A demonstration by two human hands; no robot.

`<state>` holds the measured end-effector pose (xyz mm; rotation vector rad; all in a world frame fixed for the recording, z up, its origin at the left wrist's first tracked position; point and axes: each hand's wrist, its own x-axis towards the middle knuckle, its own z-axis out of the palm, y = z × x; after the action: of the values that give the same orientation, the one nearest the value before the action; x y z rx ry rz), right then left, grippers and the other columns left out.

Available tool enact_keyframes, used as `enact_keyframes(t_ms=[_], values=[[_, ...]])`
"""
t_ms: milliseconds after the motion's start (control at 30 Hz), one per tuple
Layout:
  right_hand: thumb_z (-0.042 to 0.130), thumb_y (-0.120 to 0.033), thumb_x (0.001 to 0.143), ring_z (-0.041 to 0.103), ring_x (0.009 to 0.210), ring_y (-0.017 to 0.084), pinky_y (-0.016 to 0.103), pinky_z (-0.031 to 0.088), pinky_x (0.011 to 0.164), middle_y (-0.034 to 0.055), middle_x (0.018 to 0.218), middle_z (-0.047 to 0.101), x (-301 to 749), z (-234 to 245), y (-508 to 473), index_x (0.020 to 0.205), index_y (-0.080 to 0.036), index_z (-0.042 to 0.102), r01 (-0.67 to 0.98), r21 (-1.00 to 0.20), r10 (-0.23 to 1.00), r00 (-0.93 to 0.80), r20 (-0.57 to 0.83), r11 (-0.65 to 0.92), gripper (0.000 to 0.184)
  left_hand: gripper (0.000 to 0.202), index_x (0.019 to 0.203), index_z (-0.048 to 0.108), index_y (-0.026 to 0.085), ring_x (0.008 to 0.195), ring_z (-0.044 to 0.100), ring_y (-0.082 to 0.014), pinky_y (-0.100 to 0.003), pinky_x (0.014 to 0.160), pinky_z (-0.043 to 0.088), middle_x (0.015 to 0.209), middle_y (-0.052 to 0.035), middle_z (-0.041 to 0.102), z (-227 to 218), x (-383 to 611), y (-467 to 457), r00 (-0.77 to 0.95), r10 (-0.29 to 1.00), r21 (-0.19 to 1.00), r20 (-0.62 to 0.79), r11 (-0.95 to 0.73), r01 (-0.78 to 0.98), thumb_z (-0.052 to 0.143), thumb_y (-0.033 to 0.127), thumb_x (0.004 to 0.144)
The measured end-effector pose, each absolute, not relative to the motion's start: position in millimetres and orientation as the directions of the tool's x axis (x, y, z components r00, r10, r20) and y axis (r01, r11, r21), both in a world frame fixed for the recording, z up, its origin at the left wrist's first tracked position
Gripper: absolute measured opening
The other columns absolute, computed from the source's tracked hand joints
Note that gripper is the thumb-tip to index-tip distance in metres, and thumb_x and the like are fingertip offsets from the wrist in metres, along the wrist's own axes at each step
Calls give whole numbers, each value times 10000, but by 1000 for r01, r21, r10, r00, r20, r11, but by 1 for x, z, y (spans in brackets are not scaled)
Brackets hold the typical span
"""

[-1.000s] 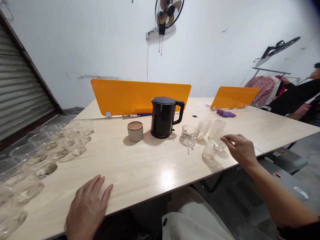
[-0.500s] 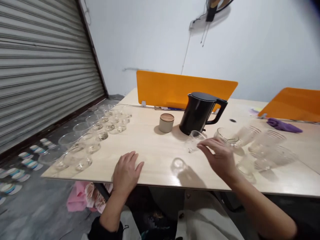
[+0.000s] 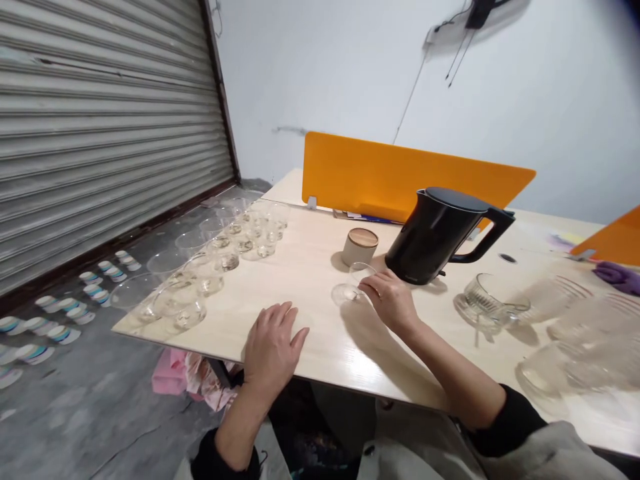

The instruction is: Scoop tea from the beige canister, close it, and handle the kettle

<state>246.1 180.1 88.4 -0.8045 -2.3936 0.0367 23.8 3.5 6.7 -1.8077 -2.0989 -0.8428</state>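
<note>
My right hand (image 3: 393, 300) pinches a small clear glass cup (image 3: 360, 275) at its side, low over the table in front of the lidded jar. Part of the cup is hidden behind my fingers. My left hand (image 3: 273, 343) rests palm down near the table's front edge, fingers stretched out, holding nothing. Close to the right hand are a grey jar with a wooden lid (image 3: 361, 247) and a black electric kettle (image 3: 435, 233). A ribbed glass cup (image 3: 483, 297) stands to the right of that hand.
Several clear glasses (image 3: 220, 257) stand in rows along the table's left side. More tall glasses (image 3: 595, 327) are at the right. Behind the kettle rises an orange divider (image 3: 360, 170). A purple cloth (image 3: 617, 275) lies far right. White, blue-banded cups (image 3: 65, 313) sit on the floor.
My right hand has carried the glass cup leftward, away from the ribbed cup and toward the jar. The view has turned right. My left hand stays flat on the table.
</note>
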Motion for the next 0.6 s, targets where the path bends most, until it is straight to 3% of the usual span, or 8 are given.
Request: enact_keyframes(t_ms=[333,467,600], values=[[576,-277,1019,627,880,266,385,526,780,67,811,747,247,85,175,831,-250,753,531,-182,537,-654,533,828,259,340,1267,683,180,1270,574,-338,-519,1127,474,1364,-116,685,8,24,3,-199,826,260,527,66,963,618,379,1000],[613,-299,1004,656,970,290,419,556,816,80,954,785,249,86,172,990,-254,777,514,-183,516,-636,573,838,172,341,1270,680,176,1264,577,-341,-520,1125,475,1366,-116,684,7,25,3,-200,823,255,532,69,964,626,371,997],[610,-382,1009,642,1077,314,482,550,938,92,1114,781,258,98,175,1175,-262,752,536,-175,499,-547,672,826,249,337,1275,680,189,1268,580,-344,-521,1112,482,1367,-114,685,6,25,4,-203,818,257,538,70,964,622,371,997]])
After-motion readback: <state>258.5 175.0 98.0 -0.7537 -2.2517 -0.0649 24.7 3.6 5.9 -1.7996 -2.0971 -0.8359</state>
